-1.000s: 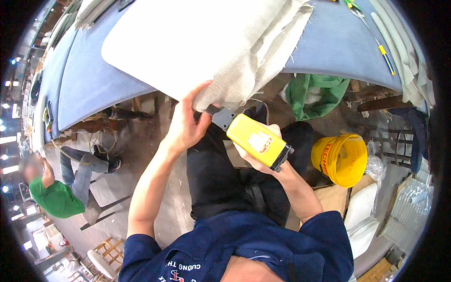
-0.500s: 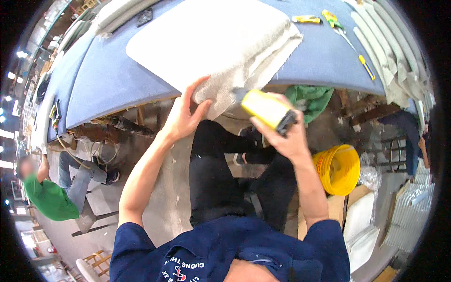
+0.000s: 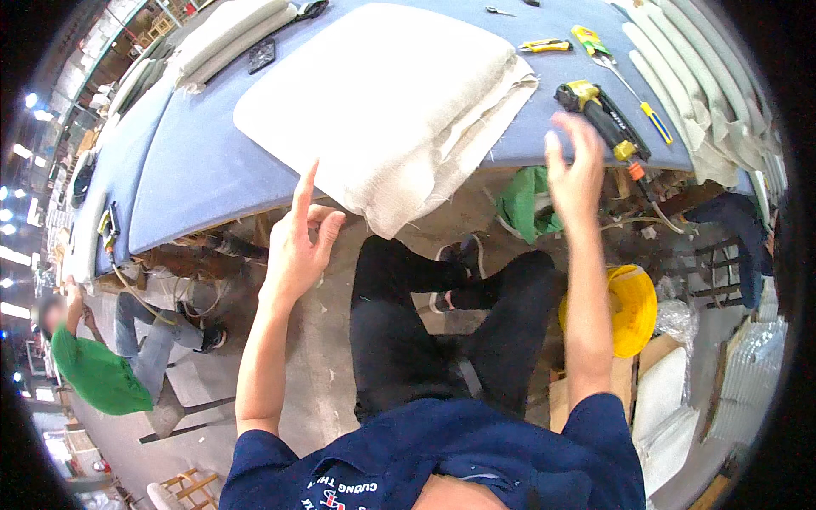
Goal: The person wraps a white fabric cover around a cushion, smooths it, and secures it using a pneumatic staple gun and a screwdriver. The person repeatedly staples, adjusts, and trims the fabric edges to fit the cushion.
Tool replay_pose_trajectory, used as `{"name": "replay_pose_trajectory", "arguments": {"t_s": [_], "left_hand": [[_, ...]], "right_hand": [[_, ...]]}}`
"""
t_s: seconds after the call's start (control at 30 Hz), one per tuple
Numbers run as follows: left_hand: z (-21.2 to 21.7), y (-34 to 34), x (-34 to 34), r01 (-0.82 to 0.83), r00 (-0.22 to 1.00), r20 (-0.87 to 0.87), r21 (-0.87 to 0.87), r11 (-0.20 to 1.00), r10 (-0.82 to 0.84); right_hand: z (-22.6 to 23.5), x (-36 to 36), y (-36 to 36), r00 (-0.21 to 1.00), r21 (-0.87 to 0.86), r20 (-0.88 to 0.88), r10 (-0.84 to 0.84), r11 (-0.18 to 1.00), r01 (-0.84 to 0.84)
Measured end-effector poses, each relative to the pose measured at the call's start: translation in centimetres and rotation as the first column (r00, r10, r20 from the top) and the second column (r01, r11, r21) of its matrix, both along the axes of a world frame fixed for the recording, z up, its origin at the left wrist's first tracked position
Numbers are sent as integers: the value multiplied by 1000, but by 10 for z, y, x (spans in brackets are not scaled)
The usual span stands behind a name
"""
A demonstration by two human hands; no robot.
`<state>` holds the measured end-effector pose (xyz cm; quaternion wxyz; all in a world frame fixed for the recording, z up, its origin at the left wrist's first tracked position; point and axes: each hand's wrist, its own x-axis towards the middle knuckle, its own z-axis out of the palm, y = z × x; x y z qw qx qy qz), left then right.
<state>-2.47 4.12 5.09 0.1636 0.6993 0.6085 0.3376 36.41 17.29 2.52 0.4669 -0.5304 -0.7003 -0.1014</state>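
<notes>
A cushion panel [image 3: 365,102] wrapped in off-white fabric lies on the blue padded table, its loose fabric edge folded up on the right and a corner hanging over the front edge. My left hand [image 3: 297,246] is open at the near left side of the panel, index finger stretched toward its edge and thumb apart. A yellow and black staple gun [image 3: 605,121] with an orange-ended air hose rests on the table's right side. Just left of it is my right hand [image 3: 580,170], open with spread, slightly blurred fingers and nothing held.
Yellow-handled pliers [image 3: 546,46] and a long screwdriver-like tool [image 3: 650,119] lie on the table [image 3: 195,170]. Rolled fabric pieces [image 3: 680,76] line the right side. A yellow bucket [image 3: 636,314] and green cloth [image 3: 527,204] are below. A co-worker in green [image 3: 102,370] sits left.
My right hand has set the staple gun down on the table at right and opened. My left hand has come off the fabric corner, moving slightly left and down.
</notes>
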Motion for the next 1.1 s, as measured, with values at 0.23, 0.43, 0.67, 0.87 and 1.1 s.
{"name": "replay_pose_trajectory", "arguments": {"t_s": [0.23, 0.43, 0.67, 0.87, 1.1], "left_hand": [[1, 42, 11, 252, 961, 148, -135, 958, -232], [-8, 47, 2, 349, 931, 172, -162, 923, -322], [-47, 42, 13, 260, 780, 596, -32, 965, -191], [-57, 40, 59, -93, 851, 523, 67, 993, 44], [-59, 31, 48, 11, 943, 331, 48, 999, -26]], "right_hand": [[-55, -173, -104, -75, 62, -997, -18, 385, -921], [-81, -192, -90, 32, -20, -999, 30, 355, -935], [-105, -218, -104, -84, 84, -996, 25, 520, -850], [-129, -237, -114, -96, 65, -995, -31, 534, -843], [-124, -237, -113, -37, 5, -998, -46, 554, -832]]}}
